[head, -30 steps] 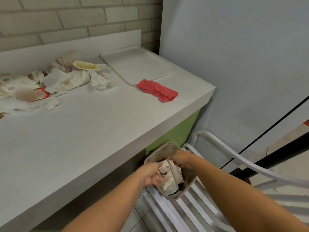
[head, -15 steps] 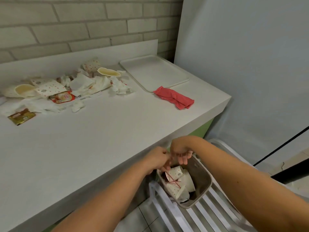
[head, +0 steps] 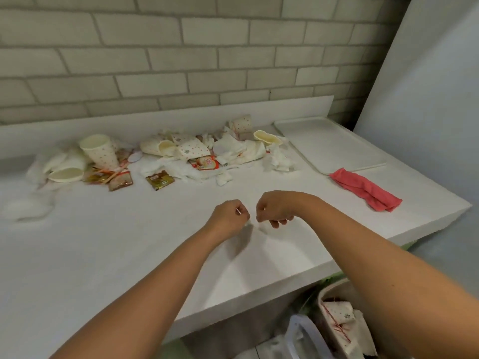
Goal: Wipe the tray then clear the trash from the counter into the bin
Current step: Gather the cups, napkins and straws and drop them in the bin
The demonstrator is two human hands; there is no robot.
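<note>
Trash [head: 197, 151] lies heaped along the back of the white counter [head: 129, 242], against the low upstand under the brick wall [head: 181, 60]: dotted paper cups on their sides, crumpled napkins and wrappers, a few brown sachets. The tray [head: 329, 143] sits flat at the counter's far right corner, just right of the heap, with a red cloth [head: 365, 189] crumpled at its near edge. The bin [head: 321, 299] stands below the counter's front edge at lower right, with a dotted cup and paper inside it. Both hands hover close together above the bare middle of the counter. The left hand [head: 228, 218] has its fingers curled, and a thin pale sliver shows at the fingertips; I cannot tell whether it is pinched. The right hand [head: 274, 209] has its fingers hanging loosely curled, with nothing plainly in them
</note>
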